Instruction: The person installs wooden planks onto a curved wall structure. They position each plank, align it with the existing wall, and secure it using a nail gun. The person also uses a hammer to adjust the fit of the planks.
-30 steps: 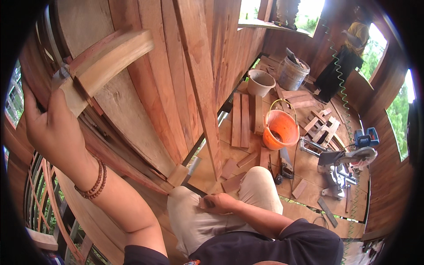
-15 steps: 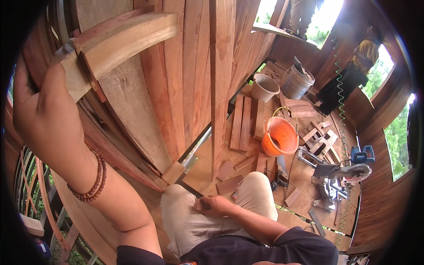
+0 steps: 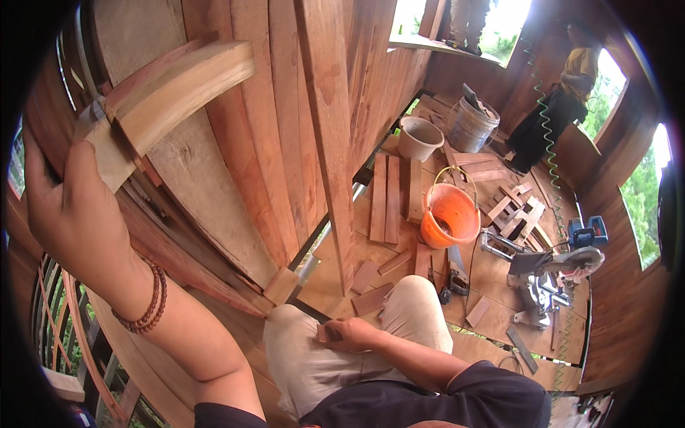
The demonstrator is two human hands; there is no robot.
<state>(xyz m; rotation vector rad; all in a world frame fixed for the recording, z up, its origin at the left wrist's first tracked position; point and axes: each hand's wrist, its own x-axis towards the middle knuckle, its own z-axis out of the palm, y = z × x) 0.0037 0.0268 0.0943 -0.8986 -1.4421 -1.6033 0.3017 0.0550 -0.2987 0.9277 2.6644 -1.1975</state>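
Left of the wooden post (image 3: 327,128), my left hand (image 3: 84,203), half closed, grips a pale block (image 3: 113,162), probably steadying it, while this side of the post my right hand (image 3: 353,334) clasps 1 brown block (image 3: 325,332), the next move likely needing steadiness.

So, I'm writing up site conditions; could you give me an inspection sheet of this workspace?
Surface: wooden floor strewn with loose wood pieces.
Job's things: pale wood piece beside a curved wooden block, upper left; small wood block, lower centre.
Clutter: orange bucket, pale bucket, grey bucket, handsaw, power saw.
Grips: left grip has its thumb against the pale wood piece, fingers partly hidden; right grip is closed on the small wood block.
Cables: coiled green line hanging at right; hose or cord, cannot tell.
Surroundings: wooden walls, window openings onto greenery, a person at back right, another person's legs at an opening.
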